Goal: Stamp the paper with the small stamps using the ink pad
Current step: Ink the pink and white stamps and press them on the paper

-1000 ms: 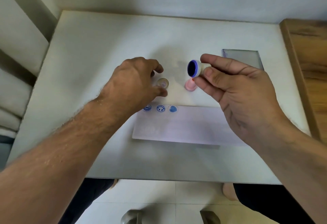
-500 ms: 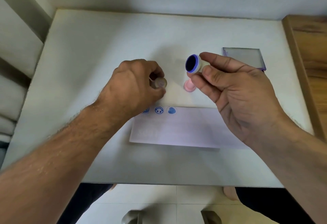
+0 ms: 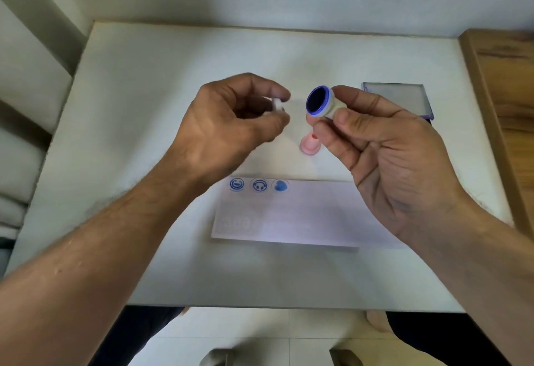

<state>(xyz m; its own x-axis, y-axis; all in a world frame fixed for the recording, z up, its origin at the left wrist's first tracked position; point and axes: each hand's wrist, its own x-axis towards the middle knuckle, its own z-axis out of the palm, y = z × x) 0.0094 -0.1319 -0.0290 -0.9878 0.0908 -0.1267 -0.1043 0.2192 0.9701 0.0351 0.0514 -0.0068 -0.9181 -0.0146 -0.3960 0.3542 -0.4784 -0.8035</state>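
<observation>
My right hand (image 3: pixel 384 151) pinches a small white stamp (image 3: pixel 320 102) between thumb and fingers, its blue-ringed, dark inked face turned toward me and to the left. My left hand (image 3: pixel 228 125) pinches a small pale cap-like piece (image 3: pixel 278 104) in the air just left of that stamp. A pink stamp (image 3: pixel 309 146) stands on the table below the two hands. The white paper (image 3: pixel 303 215) lies nearer me and bears three blue prints (image 3: pixel 258 185) along its top left edge. The ink pad (image 3: pixel 396 98), with a purple rim, sits at the right behind my right hand.
The white table (image 3: pixel 144 105) ends at a wall behind. A wooden surface (image 3: pixel 508 99) borders the table's right edge. Cushions lie off the left side. My knees and the tiled floor show below the front edge.
My left hand lifted the small pale piece off the table and brought it up beside the stamp. My right hand raised the stamp slightly, face still turned toward me.
</observation>
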